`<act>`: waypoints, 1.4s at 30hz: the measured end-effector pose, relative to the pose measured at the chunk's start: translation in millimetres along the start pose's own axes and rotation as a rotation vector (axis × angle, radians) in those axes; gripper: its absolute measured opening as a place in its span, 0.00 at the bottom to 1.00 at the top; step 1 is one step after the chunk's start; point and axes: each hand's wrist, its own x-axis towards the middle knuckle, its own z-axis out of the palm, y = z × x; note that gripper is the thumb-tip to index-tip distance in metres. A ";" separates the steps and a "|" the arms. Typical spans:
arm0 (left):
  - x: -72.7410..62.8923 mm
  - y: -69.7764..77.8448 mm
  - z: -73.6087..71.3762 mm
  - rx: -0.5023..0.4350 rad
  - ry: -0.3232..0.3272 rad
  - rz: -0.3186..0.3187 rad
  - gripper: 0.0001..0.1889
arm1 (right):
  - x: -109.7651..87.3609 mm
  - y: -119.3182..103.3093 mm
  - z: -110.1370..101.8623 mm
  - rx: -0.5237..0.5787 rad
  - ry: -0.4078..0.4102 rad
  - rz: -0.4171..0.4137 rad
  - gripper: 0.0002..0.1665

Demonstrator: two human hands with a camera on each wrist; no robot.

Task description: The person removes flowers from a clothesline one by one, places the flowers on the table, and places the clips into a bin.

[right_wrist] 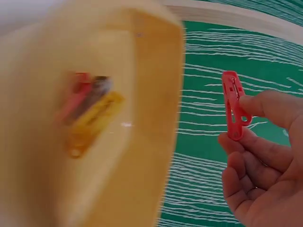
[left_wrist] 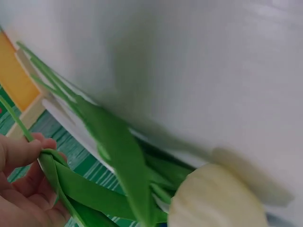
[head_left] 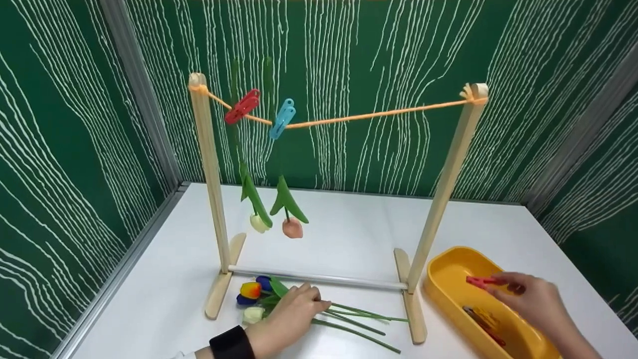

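In the head view my left hand point(head_left: 294, 311) is over a bunch of artificial tulips lying on the table, their stems point(head_left: 356, 335) pointing right. The left wrist view shows its thumb and fingers pinching one tulip's green stem point(left_wrist: 16, 120) just by the leaf point(left_wrist: 94, 191); a cream tulip head point(left_wrist: 215, 201) is close to the camera. Above the yellow bin point(head_left: 451, 257), my right hand point(head_left: 536, 299) pinches a red clothespin point(head_left: 479, 282) between thumb and fingers. Blue, red-yellow point(head_left: 250, 290) and cream tulip heads lie left of my left hand.
A wooden stand holds an orange cord point(head_left: 369, 116) between two posts point(head_left: 451, 184). A red clothespin point(head_left: 242, 107) and a blue clothespin point(head_left: 282, 119) hang a white tulip point(head_left: 259, 223) and a pink tulip point(head_left: 292, 228) upside down. More clothespins point(right_wrist: 97, 116) lie in the bin.
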 end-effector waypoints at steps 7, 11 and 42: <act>-0.6 -6.0 12.3 0.029 -0.079 -0.012 0.15 | 5.3 23.6 16.1 0.025 -0.169 0.146 0.33; -1.9 -5.3 14.2 0.063 -0.111 0.004 0.13 | 5.8 29.6 27.9 0.009 -0.237 0.175 0.29; 36.8 4.1 -152.4 -0.209 1.027 0.012 0.25 | -10.5 -56.5 7.3 -0.084 -0.105 -0.135 0.27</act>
